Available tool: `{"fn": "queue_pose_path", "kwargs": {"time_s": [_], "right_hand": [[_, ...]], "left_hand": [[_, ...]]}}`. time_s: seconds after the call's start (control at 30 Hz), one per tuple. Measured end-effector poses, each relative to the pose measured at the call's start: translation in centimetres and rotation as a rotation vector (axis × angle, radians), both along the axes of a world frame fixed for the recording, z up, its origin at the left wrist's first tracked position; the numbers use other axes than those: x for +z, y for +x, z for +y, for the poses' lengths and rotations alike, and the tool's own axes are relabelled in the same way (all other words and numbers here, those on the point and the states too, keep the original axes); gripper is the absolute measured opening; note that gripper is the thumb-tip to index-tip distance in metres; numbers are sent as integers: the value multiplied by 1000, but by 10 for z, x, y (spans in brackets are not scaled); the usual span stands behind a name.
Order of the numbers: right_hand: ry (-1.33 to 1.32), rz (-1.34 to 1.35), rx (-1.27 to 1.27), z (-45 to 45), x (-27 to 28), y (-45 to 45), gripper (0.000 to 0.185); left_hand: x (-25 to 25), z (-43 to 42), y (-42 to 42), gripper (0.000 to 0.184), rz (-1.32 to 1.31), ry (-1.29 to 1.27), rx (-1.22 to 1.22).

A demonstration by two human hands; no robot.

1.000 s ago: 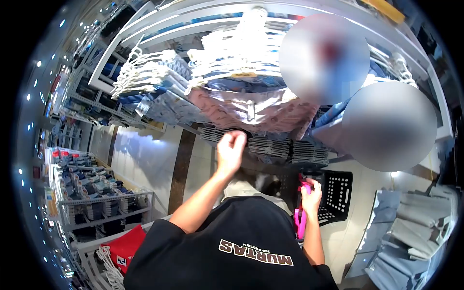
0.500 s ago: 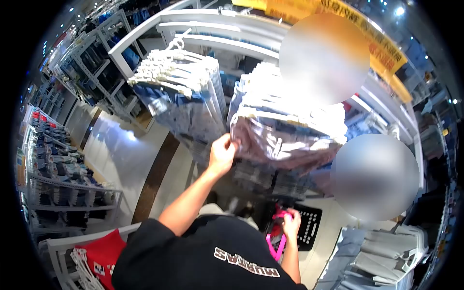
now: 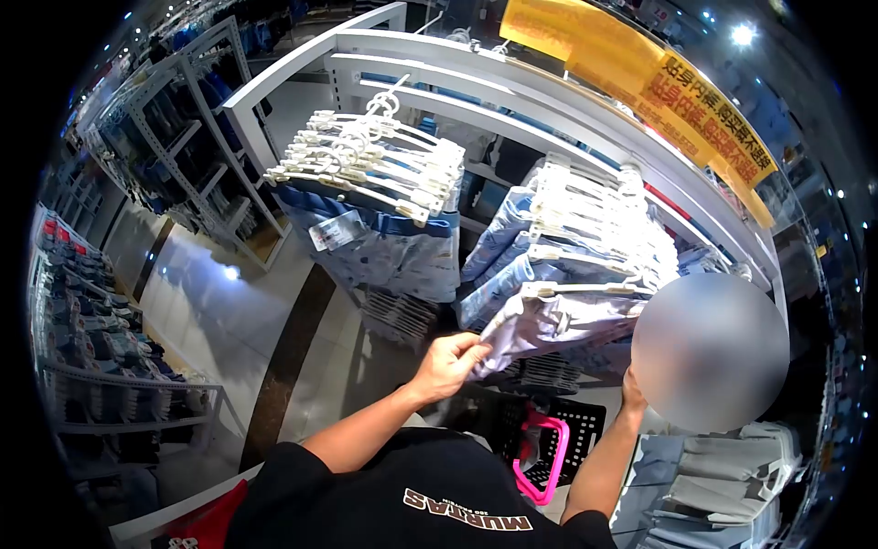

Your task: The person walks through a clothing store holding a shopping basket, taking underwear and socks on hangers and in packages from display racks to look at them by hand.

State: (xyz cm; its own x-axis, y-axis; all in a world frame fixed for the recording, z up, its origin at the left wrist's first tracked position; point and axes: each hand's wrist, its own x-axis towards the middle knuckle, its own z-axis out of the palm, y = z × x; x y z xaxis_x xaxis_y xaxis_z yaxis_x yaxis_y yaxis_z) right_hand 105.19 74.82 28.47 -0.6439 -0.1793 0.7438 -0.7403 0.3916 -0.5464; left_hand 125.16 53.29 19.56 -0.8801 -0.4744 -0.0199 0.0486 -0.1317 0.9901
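Note:
A pale pinkish garment (image 3: 540,328) hangs from a white clip hanger at the front of a bright row of hangers (image 3: 599,220). My left hand (image 3: 448,368) pinches its lower left edge between thumb and fingers. On the garment's other side is my right hand (image 3: 631,389), raised beside the right edge; a grey blurred disc covers most of its fingers. Below the hands, the pink handle (image 3: 547,457) of a black basket (image 3: 585,423) stands up with no hand on it.
Left of the garment hang patterned blue shorts (image 3: 407,256) on white hangers. A white rack frame (image 3: 476,64) with yellow signs (image 3: 640,73) runs behind. Folded grey clothes (image 3: 722,476) lie at the lower right. Another shelf (image 3: 128,380) stands at the left.
My left hand has drawn the garment's edge down and outward. My right hand has let go of the pink handle and risen to the garment's right side. The view has shifted.

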Motion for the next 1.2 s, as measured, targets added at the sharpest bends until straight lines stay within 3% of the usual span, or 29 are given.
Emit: {"fn": "queue_pose_path", "kwargs": {"time_s": [0.13,0.27,0.3,0.37,0.5,0.53,0.6,0.63,0.67,0.77,0.83,0.87,1.0,1.1,1.2], "right_hand": [[288,82,75,-40,13,-2,48],[303,137,3,-59,10,7,41],[295,103,12,-58,9,6,39],[312,55,10,-55,12,6,35],[-92,-103,117,-60,14,11,28],[152,113,-22,-49,19,5,25],[100,199,-74,-47,28,6,23],[-123,88,30,-46,24,6,26],[-502,-188,193,-40,18,7,28],[-77,147,-61,-33,-3,19,24],[-43,52,-75,-27,-24,37,27],[-160,-68,-51,-24,-51,39,34],[-246,-412,76,-63,-74,102,40],[-271,-475,277,-78,-103,117,42],[-348,-460,454,-93,-115,117,45]], "left_hand": [[-11,-9,10,18,-20,4,-235],[-21,-14,16,9,144,210,-417],[-23,-17,16,10,75,202,-466],[-21,-23,14,8,190,65,-426],[-8,-27,8,8,353,-59,-341],[-4,-27,8,9,376,-81,-322],[-9,-28,7,8,302,-119,-361],[-7,-30,7,7,262,-117,-386],[-5,-31,7,7,223,-116,-407],[-16,-30,10,8,281,-111,-381],[-23,-32,24,11,256,-128,-373],[-36,-32,32,20,232,-206,-364],[-66,-36,69,44,-76,-145,-346],[-100,-33,81,58,-194,-17,-253],[-97,-40,74,51,-229,-64,-210]]}}
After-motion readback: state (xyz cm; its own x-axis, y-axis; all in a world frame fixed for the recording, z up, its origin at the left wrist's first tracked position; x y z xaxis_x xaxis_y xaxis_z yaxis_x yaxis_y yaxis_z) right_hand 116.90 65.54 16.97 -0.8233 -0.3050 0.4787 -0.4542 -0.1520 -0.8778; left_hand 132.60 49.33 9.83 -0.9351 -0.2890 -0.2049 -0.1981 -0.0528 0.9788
